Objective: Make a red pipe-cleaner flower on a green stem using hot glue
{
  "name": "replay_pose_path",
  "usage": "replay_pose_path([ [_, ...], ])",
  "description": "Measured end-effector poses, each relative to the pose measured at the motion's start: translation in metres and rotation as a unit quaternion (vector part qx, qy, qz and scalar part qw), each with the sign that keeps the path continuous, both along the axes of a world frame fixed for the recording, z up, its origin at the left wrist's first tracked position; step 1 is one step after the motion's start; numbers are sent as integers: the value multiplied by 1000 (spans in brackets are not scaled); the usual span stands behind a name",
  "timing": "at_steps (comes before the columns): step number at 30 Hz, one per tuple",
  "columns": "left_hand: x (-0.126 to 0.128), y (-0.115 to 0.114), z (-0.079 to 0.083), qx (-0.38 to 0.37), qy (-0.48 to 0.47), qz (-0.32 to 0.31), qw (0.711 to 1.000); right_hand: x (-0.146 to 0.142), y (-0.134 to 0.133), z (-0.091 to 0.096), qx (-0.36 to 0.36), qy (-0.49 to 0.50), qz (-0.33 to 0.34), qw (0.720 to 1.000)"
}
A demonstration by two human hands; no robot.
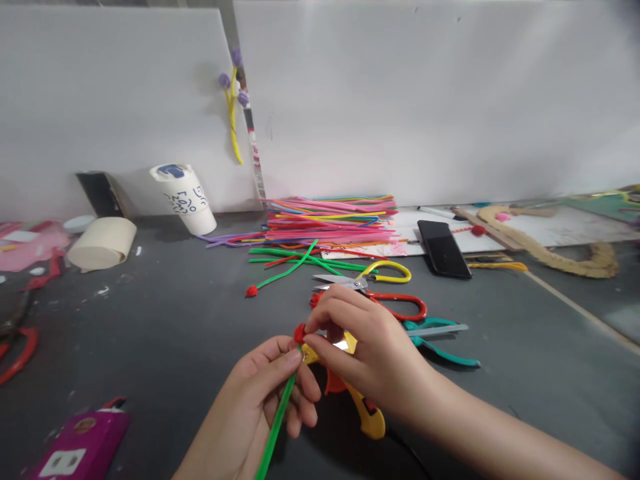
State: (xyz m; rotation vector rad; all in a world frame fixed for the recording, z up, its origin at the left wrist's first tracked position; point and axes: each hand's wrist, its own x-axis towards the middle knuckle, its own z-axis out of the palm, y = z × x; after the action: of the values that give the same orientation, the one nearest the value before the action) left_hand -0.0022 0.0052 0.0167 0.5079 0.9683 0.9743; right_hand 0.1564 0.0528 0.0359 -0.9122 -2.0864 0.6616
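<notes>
Green stem (278, 421): lower end cut by bottom edge.
Yellow tool (369, 419): partly hidden behind right hand (365, 333).
Purple box (86, 441): cut by bottom edge.
Far-left scissors (32, 345): cut by left edge.

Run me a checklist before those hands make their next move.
1. Left grip on the green pipe cleaner: ok, pinched just below the red tuft.
2. Right grip closed on the red tuft: cannot tell; thumb and finger are at its edge.
3. Working space free of the yellow glue gun: not ok, it lies behind and below the hands in view.
4. Glue gun cool: cannot tell, heat does not show.
5. Yellow-and-red-handled scissors shut: not ok, the blades stand apart.
6. Smartphone away from the hands: ok, off to the right.
</notes>
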Motion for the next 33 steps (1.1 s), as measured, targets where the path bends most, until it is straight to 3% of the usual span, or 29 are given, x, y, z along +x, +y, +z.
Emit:
replay_pose_path([
  [5, 0, 0, 2, 4, -10, 18, 1000, 0, -6, -2, 74, 47, 3, 996],
  [12, 1, -1, 1, 19, -28, 33, 999, -2, -13, -15, 241, -23, 3, 970],
  [23, 2, -3, 0, 44, -20, 27, 998, -3, -14, -14, 228, 6, -8, 974],
  [26, 3, -2, -1, 39, -17, 27, 999, -3, -15, -11, 207, 17, 5, 978],
  [29, 1, -2, 0, 29, -21, 28, 999, -3, -16, -6, 129, 93, 10, 987],
  [33, -1, -3, 0, 40, -8, 30, 999, -4, -11, -1, -128, 198, -36, 971],
])
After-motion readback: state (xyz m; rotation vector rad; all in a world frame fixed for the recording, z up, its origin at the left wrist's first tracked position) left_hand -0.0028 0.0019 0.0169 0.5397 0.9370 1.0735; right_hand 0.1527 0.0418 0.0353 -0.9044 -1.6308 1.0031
